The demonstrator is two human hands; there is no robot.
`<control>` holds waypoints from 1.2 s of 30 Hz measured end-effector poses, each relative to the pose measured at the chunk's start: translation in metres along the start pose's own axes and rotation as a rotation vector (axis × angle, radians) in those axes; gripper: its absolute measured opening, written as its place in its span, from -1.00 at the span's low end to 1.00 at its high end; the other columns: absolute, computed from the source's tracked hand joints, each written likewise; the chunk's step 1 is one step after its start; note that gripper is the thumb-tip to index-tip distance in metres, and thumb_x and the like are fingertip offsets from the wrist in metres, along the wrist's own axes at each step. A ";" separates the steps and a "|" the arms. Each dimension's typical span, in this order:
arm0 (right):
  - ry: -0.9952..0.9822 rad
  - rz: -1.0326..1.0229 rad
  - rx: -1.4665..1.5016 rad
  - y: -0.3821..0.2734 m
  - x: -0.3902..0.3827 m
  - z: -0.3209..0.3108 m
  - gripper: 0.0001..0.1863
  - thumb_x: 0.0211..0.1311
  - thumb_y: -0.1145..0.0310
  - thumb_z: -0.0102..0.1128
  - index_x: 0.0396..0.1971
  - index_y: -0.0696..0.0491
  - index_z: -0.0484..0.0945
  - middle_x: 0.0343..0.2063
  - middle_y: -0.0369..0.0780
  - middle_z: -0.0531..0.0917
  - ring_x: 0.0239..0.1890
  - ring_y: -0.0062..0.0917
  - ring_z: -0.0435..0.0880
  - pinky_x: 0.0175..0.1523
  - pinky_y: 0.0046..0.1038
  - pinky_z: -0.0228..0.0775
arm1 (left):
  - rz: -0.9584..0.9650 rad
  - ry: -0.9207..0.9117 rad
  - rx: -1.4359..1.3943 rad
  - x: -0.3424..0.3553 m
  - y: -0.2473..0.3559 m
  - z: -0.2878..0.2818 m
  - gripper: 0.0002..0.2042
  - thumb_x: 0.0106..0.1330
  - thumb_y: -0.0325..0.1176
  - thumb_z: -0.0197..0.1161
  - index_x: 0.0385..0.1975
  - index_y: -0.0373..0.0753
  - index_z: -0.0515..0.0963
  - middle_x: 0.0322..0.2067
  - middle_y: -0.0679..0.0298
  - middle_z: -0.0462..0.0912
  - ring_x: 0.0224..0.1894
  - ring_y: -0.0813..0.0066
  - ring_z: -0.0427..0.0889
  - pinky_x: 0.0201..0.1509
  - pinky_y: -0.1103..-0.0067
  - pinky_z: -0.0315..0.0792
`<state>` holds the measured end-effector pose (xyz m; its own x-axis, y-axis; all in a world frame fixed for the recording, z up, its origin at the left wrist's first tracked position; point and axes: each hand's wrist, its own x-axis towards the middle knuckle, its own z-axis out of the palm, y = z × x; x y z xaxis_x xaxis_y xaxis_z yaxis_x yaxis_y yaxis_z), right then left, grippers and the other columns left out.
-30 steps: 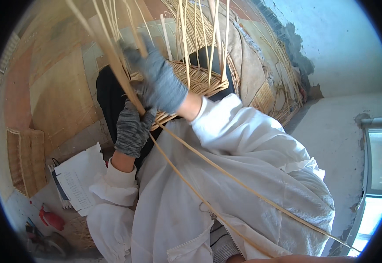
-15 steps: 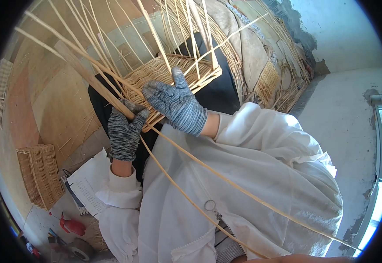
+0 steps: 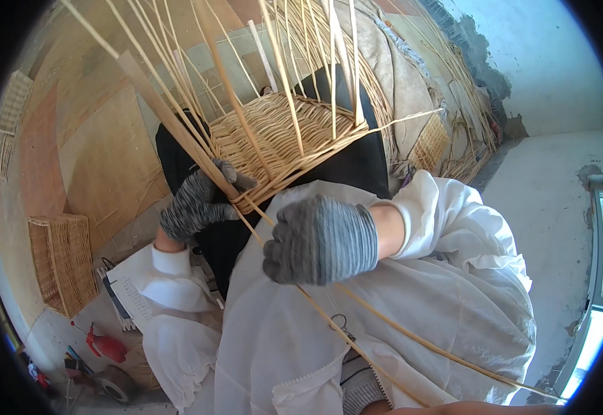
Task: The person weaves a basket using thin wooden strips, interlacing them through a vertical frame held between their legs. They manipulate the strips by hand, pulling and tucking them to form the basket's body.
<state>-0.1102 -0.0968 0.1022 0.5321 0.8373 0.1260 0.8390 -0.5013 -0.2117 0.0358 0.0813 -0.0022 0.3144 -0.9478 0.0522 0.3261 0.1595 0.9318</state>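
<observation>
A partly woven wicker basket [image 3: 260, 135], with upright stakes, rests on my dark-clad legs [image 3: 343, 169]. My left hand [image 3: 197, 200], in a grey knit glove, grips the basket's lower-left corner beside a wide flat stake [image 3: 170, 111]. My gloved right hand [image 3: 321, 241] is curled, knuckles up, below the basket over two long pale weaving strands [image 3: 404, 323] that run from that corner across my white top [image 3: 260, 346]; it closes on them, though its fingertips are hidden.
A finished wicker basket [image 3: 59, 256], papers [image 3: 125, 287] and a red object [image 3: 107, 346] lie at left. Bundled rods [image 3: 478, 131] and beige cloth [image 3: 405, 86] lie beyond the basket. A plastered wall [image 3: 543, 180] and window [image 3: 602, 277] are at right.
My right hand has moved from inside the basket down and right onto the strands, curling up. The basket's far edge has tilted slightly; my left hand stays at the corner.
</observation>
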 end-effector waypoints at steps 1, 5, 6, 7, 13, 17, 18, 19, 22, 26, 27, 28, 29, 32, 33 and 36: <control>0.175 0.116 0.142 0.004 -0.014 0.016 -0.75 0.10 0.35 0.12 -0.22 0.13 0.53 -0.33 -0.24 0.61 -0.36 -0.43 0.60 -0.31 -0.46 0.47 | -0.015 0.064 0.048 -0.002 -0.001 0.003 -0.49 -0.09 -0.49 0.42 -0.13 -0.22 0.32 -0.12 0.16 0.53 0.00 0.29 0.47 0.12 0.43 0.34; 0.694 0.822 0.875 0.029 -0.061 0.027 -0.84 0.04 0.45 0.25 -0.35 0.15 0.60 -0.43 -0.21 0.65 -0.33 -0.49 0.65 -0.24 -0.54 0.53 | -0.032 0.327 0.077 -0.006 -0.011 0.025 -0.57 -0.08 -0.60 0.35 -0.22 -0.18 0.32 -0.22 0.18 0.52 -0.08 0.35 0.50 0.03 0.45 0.42; 0.979 0.924 1.517 0.041 -0.069 0.053 -0.82 0.04 0.43 0.26 -0.36 0.21 0.59 -0.45 -0.19 0.65 -0.37 -0.50 0.65 -0.27 -0.55 0.54 | -0.022 0.372 0.083 -0.003 -0.014 0.031 -0.57 -0.09 -0.60 0.34 -0.22 -0.19 0.32 -0.24 0.20 0.51 -0.10 0.35 0.50 0.03 0.45 0.42; 0.950 0.961 1.457 0.045 -0.066 0.056 -0.82 0.05 0.45 0.25 -0.36 0.22 0.59 -0.45 -0.18 0.64 -0.38 -0.49 0.64 -0.28 -0.55 0.54 | -0.022 0.425 0.102 -0.004 -0.012 0.035 -0.57 -0.10 -0.61 0.34 -0.23 -0.19 0.32 -0.26 0.21 0.49 -0.11 0.36 0.50 0.02 0.45 0.42; 1.034 0.962 1.752 0.042 -0.061 0.051 -0.80 0.05 0.52 0.22 -0.30 0.27 0.54 -0.47 -0.13 0.62 -0.44 -0.46 0.64 -0.36 -0.51 0.56 | -0.079 0.653 -0.102 -0.001 -0.009 0.053 -0.51 -0.14 -0.79 0.30 -0.23 -0.21 0.29 -0.43 0.37 0.35 -0.28 0.62 0.41 -0.08 0.71 0.44; 1.327 0.970 1.186 0.050 -0.078 0.033 -0.90 0.05 0.54 0.21 -0.41 0.21 0.53 -0.52 -0.19 0.59 -0.51 -0.55 0.56 -0.37 -0.56 0.47 | -0.091 0.918 0.112 0.020 -0.012 0.073 -0.51 -0.17 -0.73 0.38 -0.28 -0.21 0.27 -0.49 0.43 0.27 -0.45 0.72 0.33 -0.28 0.80 0.47; 1.176 0.986 0.795 0.055 -0.071 0.022 -0.88 0.03 0.52 0.24 -0.42 0.18 0.50 -0.48 -0.20 0.59 -0.45 -0.55 0.56 -0.27 -0.54 0.47 | -0.056 0.968 0.073 0.024 -0.014 0.076 -0.52 -0.15 -0.70 0.39 -0.28 -0.23 0.27 -0.49 0.45 0.27 -0.48 0.74 0.33 -0.35 0.81 0.48; 1.132 0.749 0.612 0.067 -0.053 0.017 -0.87 0.03 0.56 0.21 -0.38 0.15 0.50 -0.39 -0.20 0.58 -0.35 -0.54 0.56 -0.20 -0.56 0.44 | -0.051 0.994 0.089 0.025 -0.014 0.079 -0.52 -0.15 -0.69 0.39 -0.28 -0.23 0.27 -0.49 0.45 0.27 -0.48 0.73 0.33 -0.35 0.80 0.48; 0.705 0.868 0.062 0.104 0.027 -0.017 -0.51 -0.10 0.59 0.22 -0.05 0.08 0.46 -0.26 -0.05 0.52 -0.13 -0.30 0.45 -0.05 -0.37 0.37 | -0.054 1.064 0.221 0.026 -0.014 0.083 -0.53 -0.15 -0.68 0.40 -0.28 -0.24 0.27 -0.49 0.44 0.28 -0.47 0.73 0.34 -0.37 0.79 0.49; 0.954 0.755 0.121 0.100 -0.012 -0.020 -0.50 -0.02 0.52 0.23 0.01 0.12 0.42 -0.29 -0.17 0.53 -0.27 -0.53 0.52 -0.15 -0.50 0.45 | -0.054 1.120 0.232 0.023 -0.011 0.079 -0.54 -0.15 -0.67 0.41 -0.30 -0.25 0.28 -0.49 0.43 0.28 -0.46 0.72 0.34 -0.39 0.80 0.47; 1.266 0.595 0.649 0.088 -0.044 -0.010 -0.59 0.08 0.49 0.18 -0.02 0.22 0.42 -0.31 -0.23 0.55 -0.39 -0.61 0.54 -0.23 -0.58 0.49 | -0.050 1.119 0.146 0.023 -0.009 0.081 -0.54 -0.16 -0.67 0.41 -0.31 -0.25 0.28 -0.49 0.43 0.28 -0.46 0.72 0.34 -0.39 0.80 0.46; 1.312 0.708 0.689 0.083 -0.076 0.004 -0.67 0.17 0.46 0.11 -0.08 0.28 0.43 -0.34 -0.23 0.57 -0.46 -0.57 0.57 -0.24 -0.58 0.52 | -0.060 1.094 0.148 0.024 -0.009 0.077 -0.55 -0.16 -0.67 0.41 -0.32 -0.24 0.29 -0.49 0.42 0.28 -0.45 0.72 0.35 -0.39 0.81 0.45; 1.274 1.079 0.669 0.075 -0.097 0.023 -0.70 0.18 0.44 0.11 -0.12 0.26 0.45 -0.39 -0.21 0.58 -0.52 -0.53 0.58 -0.31 -0.60 0.52 | -0.077 1.067 0.152 0.025 -0.010 0.074 -0.55 -0.16 -0.68 0.41 -0.32 -0.24 0.30 -0.48 0.42 0.28 -0.45 0.72 0.35 -0.39 0.82 0.44; 0.691 0.764 -0.226 0.045 -0.075 0.010 -0.63 0.01 0.39 0.18 -0.09 -0.02 0.51 -0.42 -0.14 0.57 -0.40 -0.44 0.61 0.04 -0.22 0.32 | -0.068 1.074 0.114 0.023 -0.010 0.073 -0.56 -0.16 -0.70 0.39 -0.34 -0.23 0.31 -0.48 0.41 0.29 -0.46 0.72 0.35 -0.38 0.84 0.42; 0.559 0.741 -0.244 0.049 -0.067 0.020 -0.63 -0.03 0.33 0.17 -0.12 -0.09 0.53 -0.37 -0.15 0.56 -0.31 -0.45 0.58 0.13 -0.15 0.15 | -0.050 1.077 0.087 0.024 -0.010 0.073 -0.57 -0.16 -0.71 0.39 -0.35 -0.22 0.31 -0.48 0.41 0.30 -0.46 0.72 0.34 -0.38 0.84 0.41; 0.176 0.740 -0.270 0.054 -0.056 0.038 -0.64 -0.10 0.19 0.16 -0.18 -0.25 0.58 -0.21 -0.19 0.52 -0.08 -0.43 0.47 0.30 -0.02 -0.16 | 0.068 0.931 0.056 0.020 -0.017 0.071 -0.67 0.00 -0.58 0.35 -0.31 -0.25 0.32 -0.45 0.39 0.34 -0.43 0.68 0.35 -0.24 0.77 0.40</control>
<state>-0.0989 -0.1625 0.0468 0.9519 0.2322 0.2001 0.2486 -0.9667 -0.0608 -0.0269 0.0399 0.0081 0.9267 -0.3302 -0.1794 0.2452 0.1697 0.9545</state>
